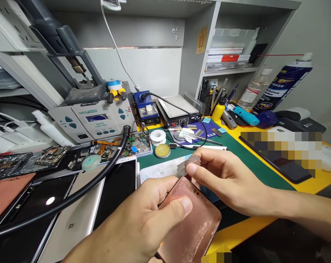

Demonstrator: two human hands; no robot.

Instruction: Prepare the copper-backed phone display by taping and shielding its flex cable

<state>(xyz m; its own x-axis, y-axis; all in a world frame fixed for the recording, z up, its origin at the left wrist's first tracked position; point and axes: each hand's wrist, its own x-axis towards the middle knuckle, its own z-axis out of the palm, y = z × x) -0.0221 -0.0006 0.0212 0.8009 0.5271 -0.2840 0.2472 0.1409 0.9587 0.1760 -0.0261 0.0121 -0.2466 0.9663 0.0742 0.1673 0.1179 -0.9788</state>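
My left hand (157, 212) is wrapped round a copper-pink smartphone (192, 226), its thumb lying across the face. Whitish, scuffed residue marks the lower right of that face, and small dark sensor openings sit near its top edge. Between thumb and fingers my right hand (225, 179) pinches a thin double-edged razor blade (187, 165). The blade is at the phone's upper corner; whether it touches there I cannot tell. Behind the hands lies a white tray-like sheet (157, 171) with small bits on it, partly covered.
A hot-air station (96, 120) stands at the back left; its black hose (72, 199) crosses the foreground over several phones. Circuit boards (138, 144), a solder spool (158, 137) and a flux tin (162, 150) sit behind the hands. A black phone (274, 157) lies right, near a spray can (284, 86).
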